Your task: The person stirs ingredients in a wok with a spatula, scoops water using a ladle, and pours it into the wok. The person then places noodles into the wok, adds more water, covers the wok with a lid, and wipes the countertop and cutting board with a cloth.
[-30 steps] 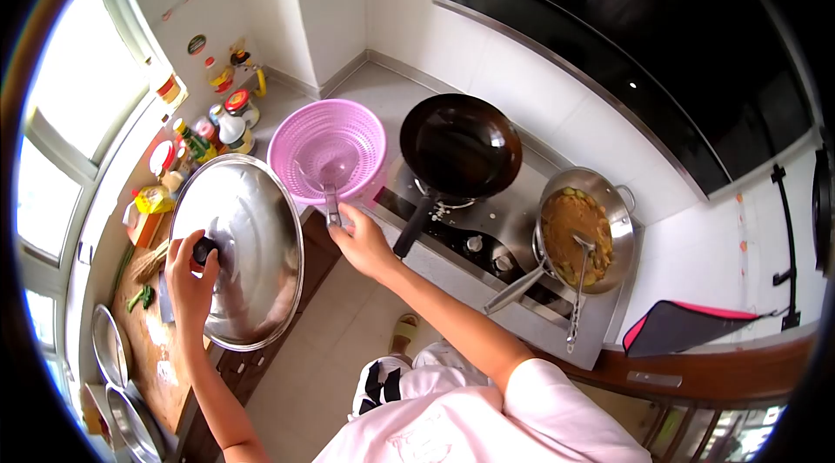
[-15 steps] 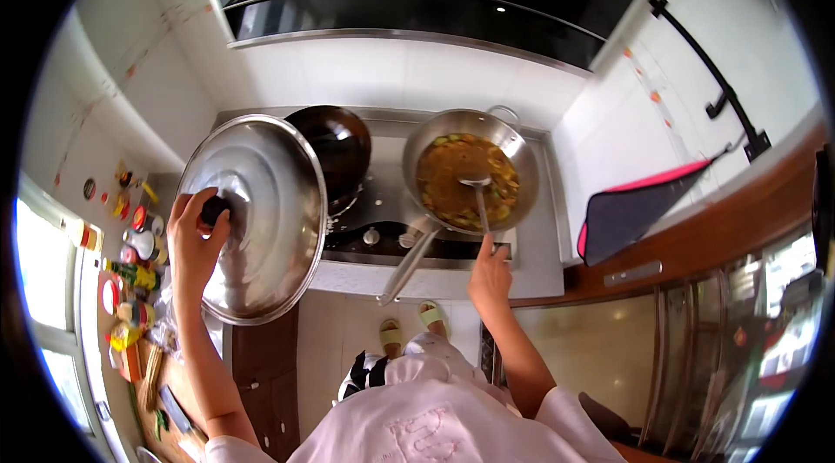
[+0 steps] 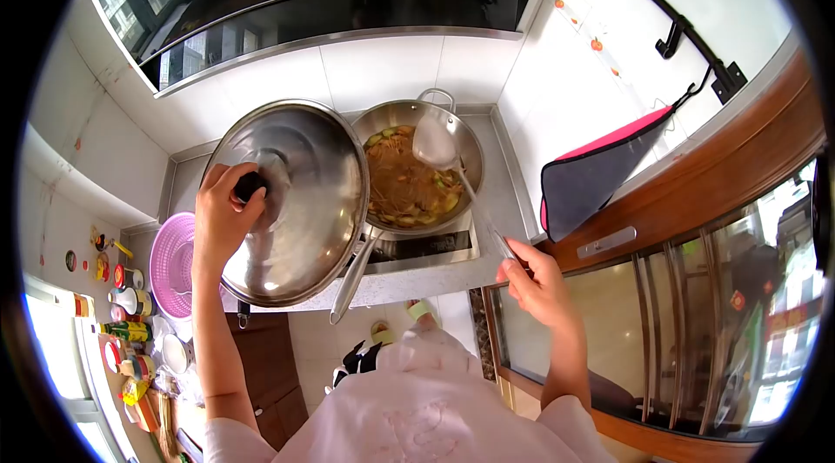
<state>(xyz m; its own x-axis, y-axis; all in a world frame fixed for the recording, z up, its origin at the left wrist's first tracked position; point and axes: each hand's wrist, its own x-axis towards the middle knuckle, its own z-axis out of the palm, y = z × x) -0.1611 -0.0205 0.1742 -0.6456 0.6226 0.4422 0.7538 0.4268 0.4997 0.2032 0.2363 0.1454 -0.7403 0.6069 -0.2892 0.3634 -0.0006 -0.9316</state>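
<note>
My left hand (image 3: 224, 215) grips the black knob of a large steel pot lid (image 3: 304, 211), which is held up over the left part of the stove and overlaps the wok's left rim. In my right hand (image 3: 537, 282) is the handle of a metal spatula (image 3: 435, 143); its broad blade is raised over the back right of the wok. The steel wok (image 3: 470, 159) holds a brown stew (image 3: 409, 180) with pale and green pieces in liquid. Its long handle (image 3: 355, 280) points toward me. The lid hides the second, dark pan.
A purple basket (image 3: 174, 263) stands left of the lid. Jars and bottles (image 3: 130, 330) line the left side. A grey cloth with pink edging (image 3: 600, 172) hangs from a black rail (image 3: 661, 11) on the right. The range hood (image 3: 348, 6) overhangs the back.
The spatula has come up out of the stew, and my right hand has moved right. The lid has shifted right toward the wok. My view has turned, bringing the purple basket into sight.
</note>
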